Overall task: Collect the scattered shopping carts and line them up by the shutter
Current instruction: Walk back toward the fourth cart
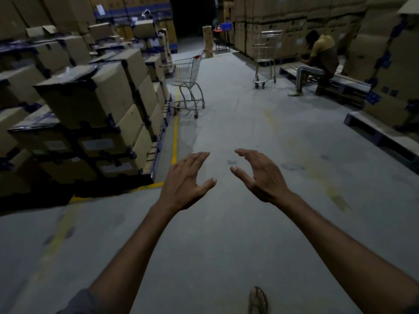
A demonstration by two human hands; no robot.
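Facing a grey floor (pixel 226 132) between stacked boxes (pixel 90 98) on the left and a seated person (pixel 319 60) on a pallet (pixel 344 87) on the right. Ahead, first shopping cart (pixel 189 80) beside the boxes, second shopping cart (pixel 266 57) near the pallet. Reaching forward: left hand (pixel 186 180), right hand (pixel 260 177), fingers (pixel 199 157) spread, gripping nothing, well apart from both.

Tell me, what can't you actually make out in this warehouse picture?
All in the head view, the only one:
The shutter: nowhere in frame.
Aisle's far end: lost in darkness.
Box labels: blurred, unreadable.
Far cart: small and dim, so whether it holds anything cannot be told.
Sandalled foot: cut off by the bottom edge.
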